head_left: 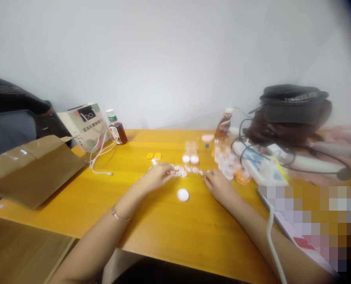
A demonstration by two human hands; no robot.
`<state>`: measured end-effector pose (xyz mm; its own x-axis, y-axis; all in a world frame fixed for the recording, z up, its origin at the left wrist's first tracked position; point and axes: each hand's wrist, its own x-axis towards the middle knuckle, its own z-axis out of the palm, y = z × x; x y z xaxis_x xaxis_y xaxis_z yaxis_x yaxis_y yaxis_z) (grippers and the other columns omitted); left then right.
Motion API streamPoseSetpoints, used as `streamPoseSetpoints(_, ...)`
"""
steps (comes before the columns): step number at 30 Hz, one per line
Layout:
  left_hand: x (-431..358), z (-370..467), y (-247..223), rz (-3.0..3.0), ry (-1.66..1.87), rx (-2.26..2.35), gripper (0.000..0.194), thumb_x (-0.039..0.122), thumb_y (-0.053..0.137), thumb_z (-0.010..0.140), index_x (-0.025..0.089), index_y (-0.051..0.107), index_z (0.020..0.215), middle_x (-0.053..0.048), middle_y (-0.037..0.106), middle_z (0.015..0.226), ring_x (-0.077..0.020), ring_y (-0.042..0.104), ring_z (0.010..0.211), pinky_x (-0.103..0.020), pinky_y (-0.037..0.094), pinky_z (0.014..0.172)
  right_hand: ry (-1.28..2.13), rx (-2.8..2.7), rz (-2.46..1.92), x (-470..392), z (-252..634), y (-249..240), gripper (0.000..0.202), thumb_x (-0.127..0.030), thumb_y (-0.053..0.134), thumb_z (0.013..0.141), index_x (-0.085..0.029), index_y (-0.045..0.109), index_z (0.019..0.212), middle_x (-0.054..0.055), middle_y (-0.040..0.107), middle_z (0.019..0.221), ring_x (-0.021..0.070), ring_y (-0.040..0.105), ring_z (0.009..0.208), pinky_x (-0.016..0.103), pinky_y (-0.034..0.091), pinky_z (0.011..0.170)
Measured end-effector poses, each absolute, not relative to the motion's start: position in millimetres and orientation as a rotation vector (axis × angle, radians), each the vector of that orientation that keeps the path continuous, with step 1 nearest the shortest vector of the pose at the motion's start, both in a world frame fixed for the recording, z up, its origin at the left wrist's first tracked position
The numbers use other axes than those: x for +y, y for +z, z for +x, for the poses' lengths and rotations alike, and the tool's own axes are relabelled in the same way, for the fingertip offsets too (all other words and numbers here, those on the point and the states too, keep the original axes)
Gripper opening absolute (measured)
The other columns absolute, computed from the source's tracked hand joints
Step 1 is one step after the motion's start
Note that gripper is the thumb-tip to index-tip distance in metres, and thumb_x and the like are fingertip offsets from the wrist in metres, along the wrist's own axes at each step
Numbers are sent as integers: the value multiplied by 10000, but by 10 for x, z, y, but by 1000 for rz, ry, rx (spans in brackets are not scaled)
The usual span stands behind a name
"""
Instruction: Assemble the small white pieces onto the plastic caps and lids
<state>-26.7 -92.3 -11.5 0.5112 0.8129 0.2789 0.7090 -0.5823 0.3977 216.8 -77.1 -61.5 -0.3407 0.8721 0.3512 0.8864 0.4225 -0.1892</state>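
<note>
A loose row of small white pieces with reddish marks (180,171) lies across the middle of the table, blurred. My left hand (156,176) reaches over the left end of this row, thumb and fingers apart, the fingertips close to the pieces. From the other side my right hand (218,184) rests low at the row's right end, fingers stretched out, its fingertips at a small white piece (201,172). Whether they touch it is too blurred to tell. Between my forearms sits a round white lid (183,195). Behind the row stand two clear containers with white lids (190,158).
Two yellow discs (154,156) lie behind my left hand. Several clear cups (225,161) cluster at right, beside a power strip (260,165) and cables. Two brown drink bottles (118,130), a printed box (88,126), a paper bag (42,169) and a black cap (294,102) stand around.
</note>
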Motion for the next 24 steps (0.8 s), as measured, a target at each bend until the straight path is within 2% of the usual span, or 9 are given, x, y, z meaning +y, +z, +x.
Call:
streamPoseSetpoints(3, -777, -405, -205, 2516, 598, 1398, 157, 191, 451, 813, 146, 591, 869, -58, 603, 810, -149, 551, 732, -266, 428, 683, -48, -2309, -1437, -760, 2123, -601, 229, -144, 400, 821, -157, 624, 779, 80, 559, 710, 191, 539, 689, 282, 400, 646)
streamPoseSetpoints(7, -680, -507, -287, 2508, 547, 1446, 169, 130, 447, 779, 147, 600, 851, -62, 600, 837, -151, 559, 752, -263, 435, 699, -17, -2314, -1381, -727, 2102, -608, 237, -159, 393, 825, -173, 607, 726, 63, 567, 703, 178, 545, 696, 271, 404, 641)
streamPoseSetpoints(15, -638, -521, -316, 2613, 477, 1357, 167, 189, 491, 780, 160, 616, 886, -67, 583, 864, -162, 540, 833, -270, 421, 774, 129, -2248, -1369, -767, 2087, -569, 174, -194, 433, 774, -179, 577, 677, 50, 585, 691, 175, 556, 670, 270, 401, 605)
streamPoseSetpoints(21, -631, -496, -346, 2634, 469, 1371, 153, 209, 473, 794, 155, 611, 759, -50, 577, 768, -144, 543, 725, -246, 412, 687, 209, -2143, -1352, -784, 2085, -532, 103, -173, 469, 715, -187, 541, 642, 37, 572, 665, 174, 547, 645, 274, 397, 589)
streamPoseSetpoints(24, -683, -462, -306, 2628, 562, 1441, 118, 199, 482, 768, 147, 575, 718, -46, 568, 753, -141, 523, 690, -245, 397, 642, 437, -1945, -1338, -816, 2059, -496, 94, -239, 506, 710, -189, 547, 642, 30, 578, 664, 167, 544, 620, 280, 410, 584)
